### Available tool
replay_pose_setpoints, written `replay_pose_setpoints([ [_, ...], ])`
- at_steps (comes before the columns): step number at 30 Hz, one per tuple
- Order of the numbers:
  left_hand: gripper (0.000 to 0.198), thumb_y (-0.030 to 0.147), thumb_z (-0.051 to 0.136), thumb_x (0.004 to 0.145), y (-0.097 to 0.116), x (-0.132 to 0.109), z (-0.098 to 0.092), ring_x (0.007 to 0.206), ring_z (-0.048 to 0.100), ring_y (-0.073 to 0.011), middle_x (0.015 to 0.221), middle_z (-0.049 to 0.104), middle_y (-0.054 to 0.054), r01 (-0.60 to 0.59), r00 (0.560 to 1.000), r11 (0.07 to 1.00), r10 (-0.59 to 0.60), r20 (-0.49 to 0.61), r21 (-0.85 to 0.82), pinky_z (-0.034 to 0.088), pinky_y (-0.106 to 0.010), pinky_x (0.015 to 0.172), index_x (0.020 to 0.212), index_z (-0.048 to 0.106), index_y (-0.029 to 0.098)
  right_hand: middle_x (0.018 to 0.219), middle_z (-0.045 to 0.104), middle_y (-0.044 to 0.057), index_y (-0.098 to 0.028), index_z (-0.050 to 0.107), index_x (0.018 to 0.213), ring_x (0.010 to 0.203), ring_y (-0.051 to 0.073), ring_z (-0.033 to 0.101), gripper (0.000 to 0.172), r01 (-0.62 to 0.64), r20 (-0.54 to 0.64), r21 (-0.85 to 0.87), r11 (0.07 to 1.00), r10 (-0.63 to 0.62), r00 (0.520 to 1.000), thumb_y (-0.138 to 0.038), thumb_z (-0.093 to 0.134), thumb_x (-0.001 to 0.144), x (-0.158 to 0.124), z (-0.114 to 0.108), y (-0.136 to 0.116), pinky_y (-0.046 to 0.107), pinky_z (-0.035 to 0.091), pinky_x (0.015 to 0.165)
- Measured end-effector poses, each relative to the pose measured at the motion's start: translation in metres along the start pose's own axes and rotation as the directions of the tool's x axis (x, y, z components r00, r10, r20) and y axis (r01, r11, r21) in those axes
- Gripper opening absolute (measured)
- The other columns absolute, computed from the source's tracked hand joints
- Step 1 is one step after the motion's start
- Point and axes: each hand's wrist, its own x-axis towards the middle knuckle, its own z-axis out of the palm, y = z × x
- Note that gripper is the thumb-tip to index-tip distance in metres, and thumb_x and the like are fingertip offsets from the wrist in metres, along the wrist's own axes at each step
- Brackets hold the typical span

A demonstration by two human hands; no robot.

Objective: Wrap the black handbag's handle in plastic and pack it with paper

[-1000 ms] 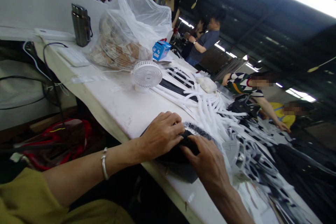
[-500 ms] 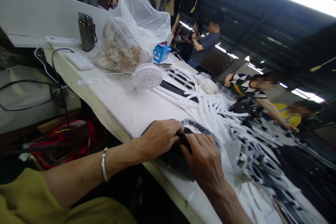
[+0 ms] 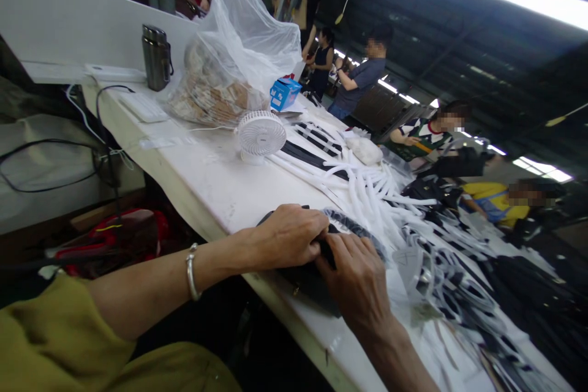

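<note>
A black bag (image 3: 307, 291) with a small gold-coloured fitting lies at the near edge of the white table (image 3: 202, 177). My left hand (image 3: 296, 236) is closed on its upper edge, fingers curled under and thumb pressed in. Right beside it, my right hand (image 3: 356, 274) grips the same edge with bent fingers and thumb. What lies between the fingertips is mostly hidden. Behind my knuckles curves a dark strap (image 3: 356, 223) wrapped in clear plastic.
Beyond the bag stands a small white fan (image 3: 261, 135). Farther back are a flask (image 3: 156, 58), a plastic sack (image 3: 220, 89) and a blue box (image 3: 283, 95). White foam tubes (image 3: 362, 190) and dark strips (image 3: 450, 288) spread to the right, where co-workers sit.
My left hand has shifted slightly right along the bag's edge, its wrist turned more over. My right hand stays in place. A co-worker at the right has drawn back an outstretched arm.
</note>
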Motion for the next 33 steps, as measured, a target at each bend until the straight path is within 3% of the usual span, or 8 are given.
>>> replay_pose_setpoints([
  [6,0.009,0.019,0.056,0.079,0.003,0.002,0.0,0.078,0.068,-0.0261,0.088,0.07,-0.008,-0.068,0.997,0.993,0.063,0.054,0.095,0.051,-0.035,0.068,0.087,0.058,0.015,0.067,0.061,0.002,-0.019,0.061,0.075,0.066,0.018,0.054,0.026,-0.039,0.009,-0.043,0.998,0.039,0.999,-0.031,0.05,0.096,0.0,-0.001,-0.006,0.035,0.03,0.07],
  [14,0.014,0.022,0.052,0.077,0.008,0.007,-0.002,0.075,0.07,-0.0304,0.083,0.071,-0.011,0.007,0.998,0.991,-0.015,0.056,0.137,0.054,-0.039,0.066,0.086,0.059,0.014,0.062,0.059,0.0,-0.021,0.058,0.067,0.063,0.017,0.055,0.026,-0.058,0.037,-0.065,0.996,0.06,0.997,-0.029,0.056,0.091,0.001,-0.011,-0.006,0.034,0.03,0.071],
  [19,0.018,0.021,0.05,0.077,0.005,0.012,-0.015,0.077,0.07,-0.0309,0.085,0.071,-0.013,0.089,0.996,0.975,-0.092,0.004,0.206,0.054,-0.04,0.067,0.091,0.059,0.014,0.064,0.061,0.0,-0.021,0.059,0.067,0.062,0.017,0.055,0.022,-0.049,0.09,-0.123,0.991,0.06,0.994,-0.03,0.061,0.088,0.012,-0.024,-0.003,0.033,0.029,0.071],
  [28,0.017,0.023,0.051,0.076,-0.032,0.01,-0.047,0.08,0.069,-0.0301,0.086,0.072,-0.012,0.294,0.955,0.932,-0.278,-0.102,0.213,0.051,-0.037,0.067,0.087,0.061,0.016,0.069,0.067,-0.001,-0.024,0.064,0.071,0.063,0.016,0.06,0.02,-0.004,0.258,-0.192,0.981,0.054,0.965,-0.037,0.064,0.086,0.038,-0.044,0.006,0.031,0.03,0.069],
  [33,0.015,0.025,0.05,0.078,-0.063,-0.002,-0.051,0.08,0.068,-0.0283,0.083,0.071,-0.01,0.445,0.895,0.877,-0.429,-0.119,0.181,0.048,-0.035,0.067,0.085,0.061,0.017,0.075,0.071,-0.002,-0.026,0.069,0.079,0.065,0.016,0.062,0.013,-0.001,0.298,-0.199,0.98,0.061,0.953,-0.036,0.064,0.084,0.044,-0.048,0.012,0.03,0.032,0.066],
])
